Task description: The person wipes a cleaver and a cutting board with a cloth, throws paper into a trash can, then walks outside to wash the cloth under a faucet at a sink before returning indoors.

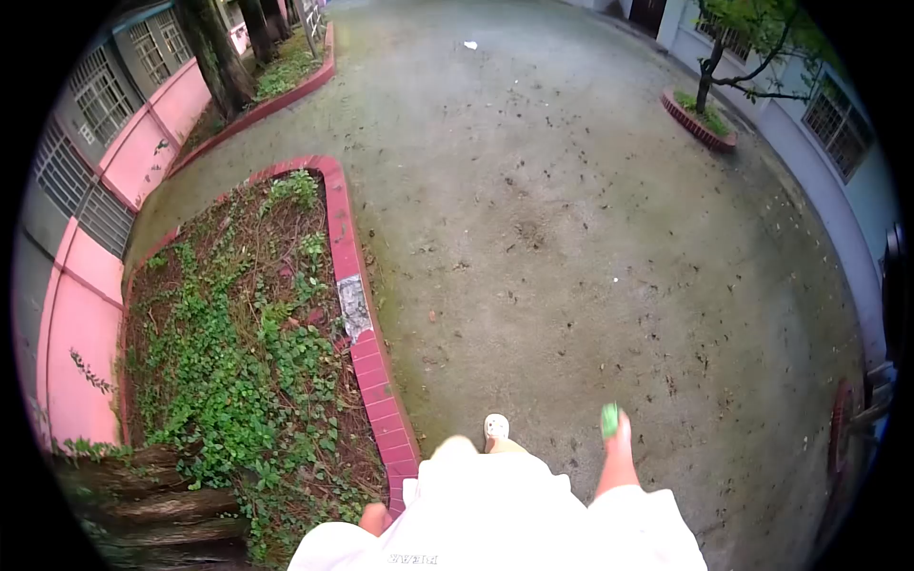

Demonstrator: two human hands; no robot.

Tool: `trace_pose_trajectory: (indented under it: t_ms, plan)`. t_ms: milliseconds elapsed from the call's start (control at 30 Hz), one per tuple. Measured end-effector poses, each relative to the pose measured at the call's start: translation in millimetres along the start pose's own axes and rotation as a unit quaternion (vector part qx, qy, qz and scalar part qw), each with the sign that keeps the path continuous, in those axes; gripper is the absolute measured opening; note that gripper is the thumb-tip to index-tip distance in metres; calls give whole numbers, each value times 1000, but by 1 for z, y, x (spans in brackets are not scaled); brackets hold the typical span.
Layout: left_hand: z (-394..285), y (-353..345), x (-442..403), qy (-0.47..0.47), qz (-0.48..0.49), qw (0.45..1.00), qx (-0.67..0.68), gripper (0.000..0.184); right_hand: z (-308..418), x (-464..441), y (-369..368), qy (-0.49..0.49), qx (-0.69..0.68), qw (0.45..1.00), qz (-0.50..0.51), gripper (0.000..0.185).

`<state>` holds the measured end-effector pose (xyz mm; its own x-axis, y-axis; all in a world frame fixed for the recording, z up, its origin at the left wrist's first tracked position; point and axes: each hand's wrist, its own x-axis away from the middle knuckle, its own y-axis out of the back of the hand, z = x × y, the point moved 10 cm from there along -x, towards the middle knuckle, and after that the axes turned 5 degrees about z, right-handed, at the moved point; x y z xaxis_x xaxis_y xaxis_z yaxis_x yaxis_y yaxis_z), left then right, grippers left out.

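Observation:
My right hand [624, 434] hangs over the concrete ground at the end of a bare forearm. Its fingers are closed round a small bright green object [609, 419], blurred, whose kind I cannot make out. On the other side, my left hand [375, 519] shows only in part beside my white shirt [514, 523], near the red brick edging of the planting bed. Its fingers are too hidden and blurred to read. Below me a white clog [496, 426] with holes stands out on the ground.
A planting bed with creeping green plants [238, 381] lies left, bordered by red brick edging [376, 376]. Tree trunks [214, 62] rise farther back. At right stand a small tree in a brick planter [700, 126] and a pale wall [809, 181]. Leaves litter the ground.

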<state>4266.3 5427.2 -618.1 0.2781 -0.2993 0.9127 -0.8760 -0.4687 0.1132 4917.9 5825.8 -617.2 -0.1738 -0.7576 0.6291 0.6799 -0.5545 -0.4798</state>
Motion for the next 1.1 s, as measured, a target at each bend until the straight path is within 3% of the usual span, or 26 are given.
trace_pose_trajectory:
  t_ms: [33, 67, 100, 133, 167, 200, 233, 333, 367, 400, 433, 467, 500, 533, 567, 633, 700, 833, 933, 1033, 1067, 1100]
  plan:
    - [-20, 7, 51, -117, 111, 957, -243, 26, 18, -31, -107, -24, -19, 1000, 5, 27]
    - [-3, -5, 55, 77, 147, 985, 48, 25, 36, -59, -203, -35, 14, 998, 53, 30]
    - [-33, -17, 53, 78, 149, 984, 52, 25, 53, -68, -308, -31, -23, 993, 112, 30]
    - [-67, 0, 63, 120, 27, 988, -94, 25, 59, -82, -387, -59, -11, 987, 150, 28]
    - [-110, 12, 69, 158, -96, 954, -237, 35, 59, -114, -451, -70, -42, 978, 192, 27]
    - [-137, -5, 50, 161, -94, 954, -234, 35, 69, -107, -522, -88, -29, 974, 208, 29]
    - [-153, -29, 28, 185, -85, 968, -147, 30, 63, -136, -565, -105, -36, 963, 246, 31]
    - [-230, -94, -65, 241, -59, 963, 108, 22, 50, -216, -636, -120, -59, 961, 241, 32]
    - [-269, -112, -101, 218, -37, 969, 112, 20, 53, -238, -639, -102, -46, 970, 216, 32]
    - [-338, -129, -142, 117, 3, 993, 6, 18, 52, -272, -631, -94, -44, 975, 196, 32]
    - [-428, -149, -174, -70, 39, 971, -224, 19, 51, -298, -619, -88, -40, 980, 173, 32]
    - [-507, -171, -196, -203, 7, 909, -363, 20, 50, -333, -573, -95, -25, 991, 90, 25]
    - [-574, -184, -219, -248, -17, 894, -374, 22, 51, -365, -519, -110, -36, 993, 28, 21]
    - [-636, -191, -233, -240, -32, 926, -290, 25, 64, -380, -465, -92, -28, 995, -39, 17]
    - [-667, -196, -267, -180, 3, 981, -75, 25, 84, -421, -382, -27, 119, 993, 5, 23]
    - [-796, -214, -271, -197, 5, 980, 27, 25, 118, -387, -344, -50, 112, 981, -147, 21]
    - [-910, -235, -273, -217, 17, 975, 47, 25, 139, -374, -347, -51, 115, 966, -228, 20]
    - [-1052, -260, -335, -216, 26, 976, 32, 25, 143, -470, -442, -59, 104, 957, -263, 18]
    - [-1060, -249, -411, -137, -14, 990, 45, 20, 141, -631, -570, -65, 105, 972, -202, 18]
    - [-1057, -250, -438, 32, -76, 996, 35, 16, 139, -828, -782, -42, 119, 992, -6, 19]
    - [-1060, -252, -438, 74, -41, 996, -15, 17, 136, -876, -870, -22, 131, 988, 84, 20]
    - [-1086, -252, -423, 86, -45, 995, -18, 17, 137, -880, -1014, -65, 58, 995, 47, 21]
